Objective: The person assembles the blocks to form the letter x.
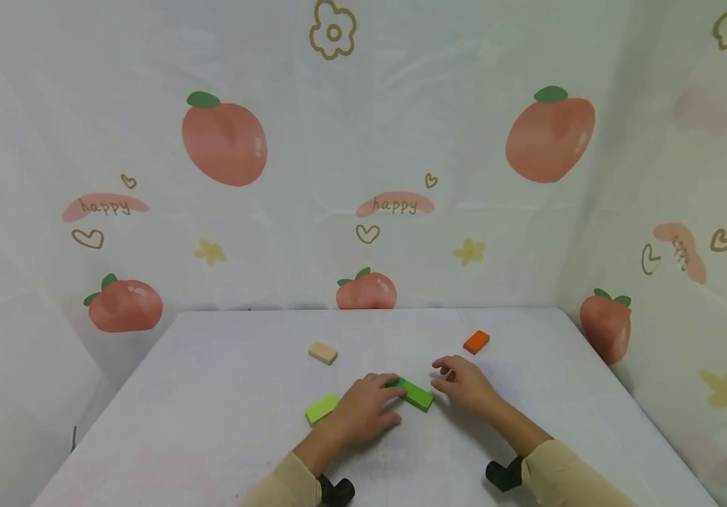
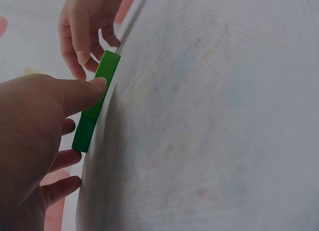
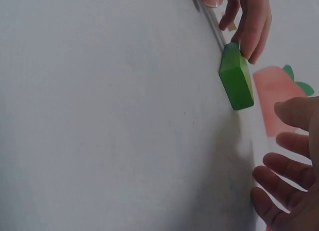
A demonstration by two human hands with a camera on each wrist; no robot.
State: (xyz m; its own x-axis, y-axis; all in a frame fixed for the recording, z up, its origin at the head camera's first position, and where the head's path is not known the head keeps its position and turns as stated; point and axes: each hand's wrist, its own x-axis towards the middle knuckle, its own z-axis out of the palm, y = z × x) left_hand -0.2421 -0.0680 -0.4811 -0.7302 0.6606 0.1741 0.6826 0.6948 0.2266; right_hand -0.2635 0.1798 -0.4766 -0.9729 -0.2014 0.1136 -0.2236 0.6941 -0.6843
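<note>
Two green blocks lie end to end on the table: a bright green block (image 1: pixel 418 396) and a dark green block (image 2: pixel 83 134), the latter mostly covered in the head view by my left hand (image 1: pixel 366 408). That hand's fingers reach over the blocks, a fingertip resting at the bright one, while its thumb stays apart on the near side. My right hand (image 1: pixel 467 386) hovers just right of the bright green block, fingers loosely bent and holding nothing. In the right wrist view a gap separates its fingers (image 3: pixel 281 164) from the block.
A yellow-green block (image 1: pixel 321 408) lies left of my left hand, partly behind the wrist. Farther back sit a beige wooden block (image 1: pixel 323 353) and, at the right, an orange block (image 1: pixel 476 342). A printed cloth wall (image 1: pixel 300 246) rises behind the white table (image 1: pixel 211 422).
</note>
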